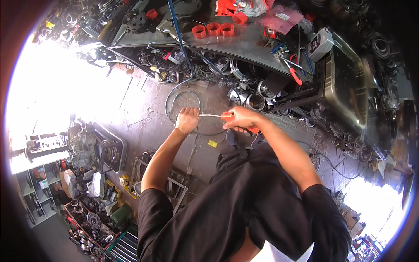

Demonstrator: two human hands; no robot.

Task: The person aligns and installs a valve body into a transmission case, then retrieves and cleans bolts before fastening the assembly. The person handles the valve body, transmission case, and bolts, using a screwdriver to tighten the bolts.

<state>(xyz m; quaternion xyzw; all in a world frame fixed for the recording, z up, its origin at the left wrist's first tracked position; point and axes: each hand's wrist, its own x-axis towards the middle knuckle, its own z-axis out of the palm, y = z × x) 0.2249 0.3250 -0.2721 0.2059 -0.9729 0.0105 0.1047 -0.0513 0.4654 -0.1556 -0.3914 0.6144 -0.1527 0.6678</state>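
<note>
Both my hands are raised in front of me over the floor, with one tool between them. My right hand [242,118] is closed around the orange handle [227,116] of a tool with a thin, pale metal shaft [210,115]. The handle also shows below that hand. The shaft runs leftward to my left hand [187,119], a fist around its far end. That fist hides the tip, so the tool's exact kind cannot be told.
Ahead stands a dark workbench [257,54] bearing several red rings [213,29]; metal parts crowd beneath it. A blue hose [179,35] drops to a coil [166,107] on the floor. A metal basin [347,87] is at right, a metal frame [181,191] at lower left.
</note>
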